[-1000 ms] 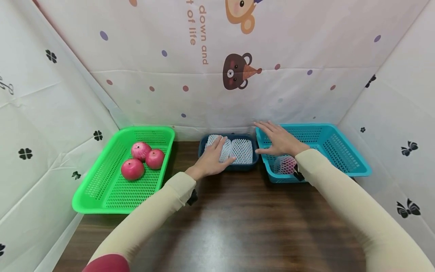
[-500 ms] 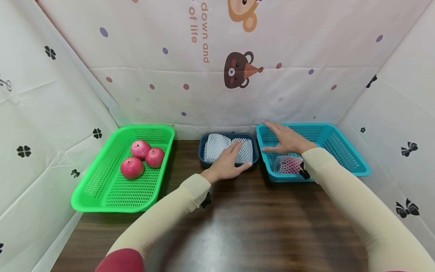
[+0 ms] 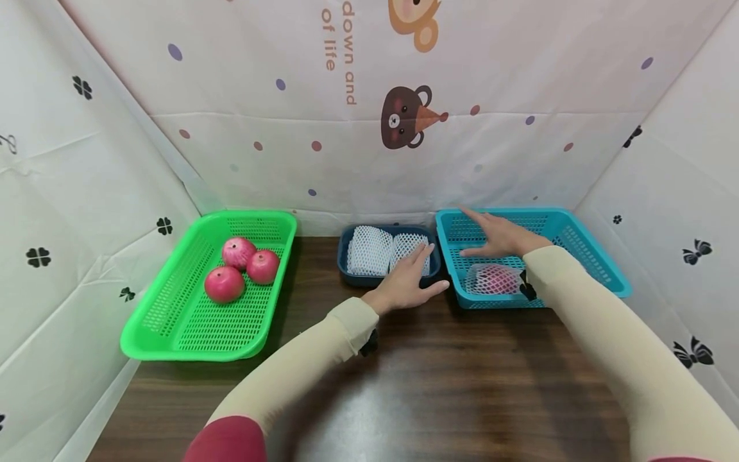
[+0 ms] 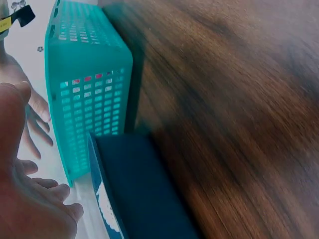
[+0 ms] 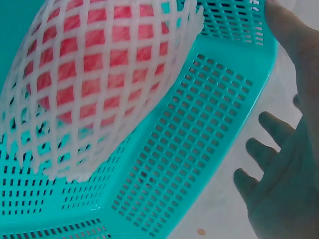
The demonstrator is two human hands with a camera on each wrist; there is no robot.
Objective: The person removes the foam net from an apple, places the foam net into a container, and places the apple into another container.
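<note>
My left hand (image 3: 407, 282), fingers extended and thumb apart, hovers over the front right of a small navy box (image 3: 364, 281). In that box lie white foam fruit nets (image 3: 369, 251), the right part of them covered by my fingers. Over the left side of a turquoise basket (image 3: 600, 256) is my right hand (image 3: 499, 236), fingers spread and nothing in its grasp. Below it, on the basket floor, rests a red round fruit in a white foam net (image 3: 498, 280); the right wrist view shows the netted fruit (image 5: 94, 69) close up, with my right hand (image 5: 284, 164) apart from it.
A green basket (image 3: 173, 354) at the left holds three pinkish-red round fruits (image 3: 224, 285). All containers stand on a dark wood table (image 3: 450, 385). Patterned white cloth (image 3: 312, 167) walls in the back and both sides.
My left hand has moved right across the navy box, uncovering the left foam net. The right hand has shifted slightly right over the turquoise basket, showing more of the netted fruit.
</note>
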